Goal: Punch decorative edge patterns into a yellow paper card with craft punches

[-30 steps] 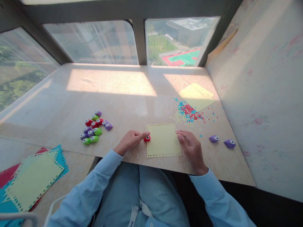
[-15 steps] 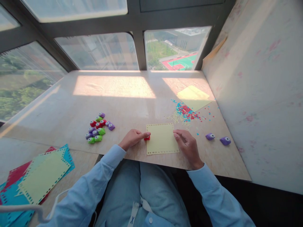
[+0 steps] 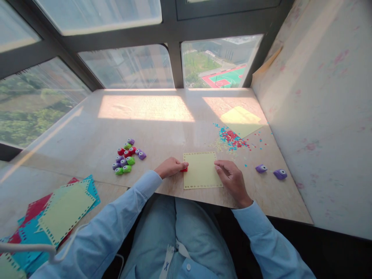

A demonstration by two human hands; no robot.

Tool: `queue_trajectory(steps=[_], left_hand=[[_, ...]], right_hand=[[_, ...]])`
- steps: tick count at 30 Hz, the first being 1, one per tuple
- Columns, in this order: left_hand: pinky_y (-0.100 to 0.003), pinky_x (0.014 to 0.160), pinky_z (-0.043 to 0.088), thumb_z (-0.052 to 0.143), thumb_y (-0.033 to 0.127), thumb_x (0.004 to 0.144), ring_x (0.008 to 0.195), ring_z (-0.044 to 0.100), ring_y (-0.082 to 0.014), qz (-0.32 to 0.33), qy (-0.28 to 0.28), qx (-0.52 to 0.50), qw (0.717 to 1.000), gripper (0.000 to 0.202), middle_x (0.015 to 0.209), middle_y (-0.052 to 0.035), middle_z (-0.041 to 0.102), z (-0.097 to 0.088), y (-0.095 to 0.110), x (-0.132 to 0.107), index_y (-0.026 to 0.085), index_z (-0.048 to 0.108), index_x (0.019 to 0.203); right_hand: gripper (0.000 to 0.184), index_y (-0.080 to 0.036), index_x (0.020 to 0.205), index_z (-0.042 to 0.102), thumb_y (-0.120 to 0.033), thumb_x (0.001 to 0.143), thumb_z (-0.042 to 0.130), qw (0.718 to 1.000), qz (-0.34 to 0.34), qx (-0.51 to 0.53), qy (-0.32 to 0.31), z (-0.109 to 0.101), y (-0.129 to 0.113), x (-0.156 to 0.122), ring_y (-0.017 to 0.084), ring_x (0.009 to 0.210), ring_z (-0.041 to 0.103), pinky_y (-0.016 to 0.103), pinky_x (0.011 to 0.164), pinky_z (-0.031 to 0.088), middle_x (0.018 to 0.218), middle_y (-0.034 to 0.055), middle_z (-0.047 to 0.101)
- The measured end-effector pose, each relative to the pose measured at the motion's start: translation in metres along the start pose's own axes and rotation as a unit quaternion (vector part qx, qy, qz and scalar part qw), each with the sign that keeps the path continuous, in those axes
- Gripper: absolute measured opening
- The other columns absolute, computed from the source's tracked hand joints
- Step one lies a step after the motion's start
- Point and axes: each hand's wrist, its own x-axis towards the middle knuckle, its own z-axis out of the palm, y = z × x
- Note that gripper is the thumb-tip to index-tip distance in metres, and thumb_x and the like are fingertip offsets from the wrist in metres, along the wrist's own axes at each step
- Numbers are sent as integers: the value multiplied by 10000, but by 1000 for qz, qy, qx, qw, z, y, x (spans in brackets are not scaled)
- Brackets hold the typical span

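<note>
A pale yellow sheet of paper lies at the table's front edge, with punched holes along its top and bottom edges. My left hand is closed on a small red craft punch at the sheet's left edge, thumb on top. Most of that punch is hidden by the fingers. At the opposite side, my right hand pinches the sheet's right edge between thumb and fingers. Two purple craft punches, one nearer and one farther right, rest beyond my right hand.
Several purple, green and red punches sit in a cluster at left. Punched sheets in yellow, red and blue are stacked at lower left by a white cable. Paper confetti lies beside another yellow sheet. A wall bounds the right.
The whole view has shifted slightly, so the scene appears farther right and a little lower. Both hands keep their places on the sheet and the red punch.
</note>
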Motion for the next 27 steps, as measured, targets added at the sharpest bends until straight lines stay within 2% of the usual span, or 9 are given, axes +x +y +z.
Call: queue_trajectory(steps=[4, 8, 15, 19, 23, 27], left_hand=[[-288, 497, 180, 575, 486, 784, 433, 278, -103, -27, 4, 62, 998, 522, 403, 41, 269, -3, 15, -4, 206, 334, 416], [-288, 532, 242, 539, 420, 812, 478, 357, -130, -17, 9, 104, 994, 467, 428, 18, 336, -3, 23, -6, 201, 428, 416], [-283, 536, 250, 507, 421, 845, 483, 364, -123, -28, 0, 130, 991, 475, 451, 17, 354, -2, 26, -6, 193, 435, 434], [-283, 481, 195, 572, 458, 803, 422, 307, -105, -45, 2, 67, 997, 481, 412, 33, 303, -3, 22, -6, 198, 403, 436], [-267, 424, 146, 669, 592, 703, 376, 250, -84, -68, -30, -69, 995, 529, 415, 60, 271, -3, 8, -4, 213, 378, 477], [-239, 394, 131, 717, 715, 579, 365, 236, -59, -43, -51, -162, 985, 613, 424, 80, 275, -4, -7, 0, 211, 376, 505]], right_hand=[[203, -223, 964, 705, -330, 893, 547, 1000, 1, 2, -3, 1, 1, 0, 240, 954, 645, 439, 885, 510, 971, 80, 720], [199, -223, 962, 703, -325, 889, 549, 1000, 1, -1, -2, 1, 2, 0, 241, 947, 645, 436, 876, 512, 968, 82, 721], [194, -214, 958, 697, -295, 886, 536, 1000, -14, -12, -4, 2, 4, 1, 239, 947, 639, 426, 873, 511, 963, 86, 720], [205, -208, 947, 699, -291, 883, 522, 999, -32, -31, -10, 3, 3, 1, 249, 938, 635, 436, 869, 508, 946, 94, 719], [209, -203, 943, 700, -263, 882, 510, 996, -59, -58, -21, 4, 3, 1, 260, 941, 628, 453, 875, 502, 943, 103, 718], [220, -206, 938, 704, -247, 886, 495, 993, -83, -78, -31, 4, 3, 1, 262, 945, 624, 459, 885, 497, 944, 107, 717]])
